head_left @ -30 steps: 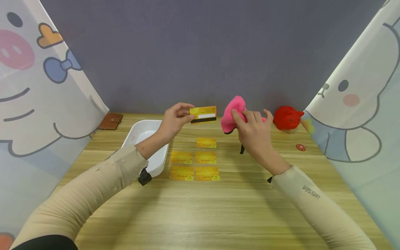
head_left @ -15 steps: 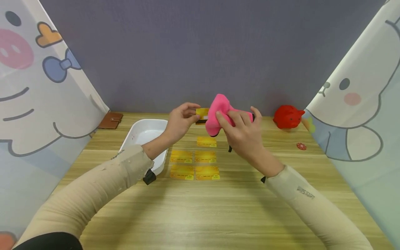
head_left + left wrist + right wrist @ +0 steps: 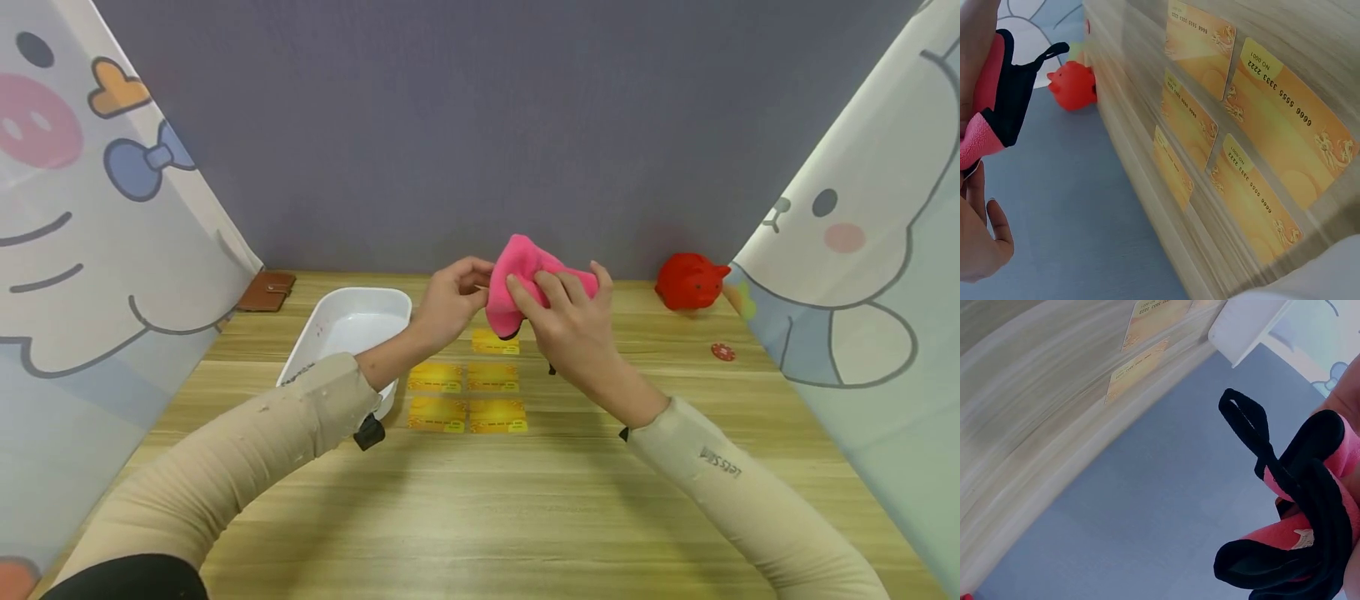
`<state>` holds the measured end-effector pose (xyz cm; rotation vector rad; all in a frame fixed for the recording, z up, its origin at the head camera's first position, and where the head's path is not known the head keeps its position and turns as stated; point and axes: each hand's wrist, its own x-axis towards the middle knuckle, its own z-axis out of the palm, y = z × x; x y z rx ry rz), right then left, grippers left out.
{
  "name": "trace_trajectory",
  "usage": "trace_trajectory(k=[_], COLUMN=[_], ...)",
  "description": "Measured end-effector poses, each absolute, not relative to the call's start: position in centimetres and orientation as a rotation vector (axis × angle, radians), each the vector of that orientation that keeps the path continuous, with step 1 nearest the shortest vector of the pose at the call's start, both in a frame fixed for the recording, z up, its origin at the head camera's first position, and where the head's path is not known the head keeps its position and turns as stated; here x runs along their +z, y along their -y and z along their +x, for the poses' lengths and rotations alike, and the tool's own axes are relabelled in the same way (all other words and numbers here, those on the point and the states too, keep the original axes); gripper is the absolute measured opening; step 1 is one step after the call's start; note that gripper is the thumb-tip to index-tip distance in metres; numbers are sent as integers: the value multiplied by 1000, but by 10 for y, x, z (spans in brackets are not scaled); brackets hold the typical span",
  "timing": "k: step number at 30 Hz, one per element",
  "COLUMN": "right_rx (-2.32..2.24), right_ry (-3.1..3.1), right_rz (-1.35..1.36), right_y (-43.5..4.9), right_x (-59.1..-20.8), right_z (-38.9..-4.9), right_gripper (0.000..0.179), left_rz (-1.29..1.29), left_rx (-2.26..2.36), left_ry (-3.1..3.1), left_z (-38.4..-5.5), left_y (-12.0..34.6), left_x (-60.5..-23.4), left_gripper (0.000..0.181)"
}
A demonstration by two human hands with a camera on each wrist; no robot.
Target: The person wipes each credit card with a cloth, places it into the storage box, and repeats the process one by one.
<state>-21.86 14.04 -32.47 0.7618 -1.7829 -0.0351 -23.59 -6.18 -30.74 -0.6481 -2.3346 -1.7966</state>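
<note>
My right hand (image 3: 576, 333) grips a pink cloth (image 3: 519, 260) with black edging and a black hanging loop (image 3: 1244, 419), held up above the table. Close against the cloth's left side, my left hand (image 3: 448, 307) pinches a yellow card by its end. The cloth covers that card in the head view; only a thin edge shows by the fingers in the left wrist view. Below both hands, several matching yellow cards (image 3: 437, 415) lie face up in two columns. The cloth's lower edge overlaps the topmost card (image 3: 1172, 167) in the head view.
A white tray (image 3: 298, 350) stands left of the cards, partly behind the left forearm. A brown wallet (image 3: 266, 291) lies at the back left. At the back right are a red piggy bank (image 3: 690, 282) and a red poker chip (image 3: 723, 352). A grey wall panel (image 3: 480, 133) rises behind the table.
The right hand has brought the cloth leftward over the card in the left hand, hiding it from the head view. The left hand has shifted a little right.
</note>
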Motion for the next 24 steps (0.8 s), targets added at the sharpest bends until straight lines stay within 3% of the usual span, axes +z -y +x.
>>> trace_trajectory(k=[15,24], right_rx=[-80,-77], right_ry=[1865,1969], right_rz=[709,635], right_y=[-156,-186], right_x=[-330,-335], right_z=[-229,-235], right_gripper=[38,34], left_rz=[-571,-349], left_rx=[-1787,-1778], left_ry=[2404,2599], left_z=[-235,-233], left_y=[87,146], left_x=[-309,-292], left_gripper=[28,38])
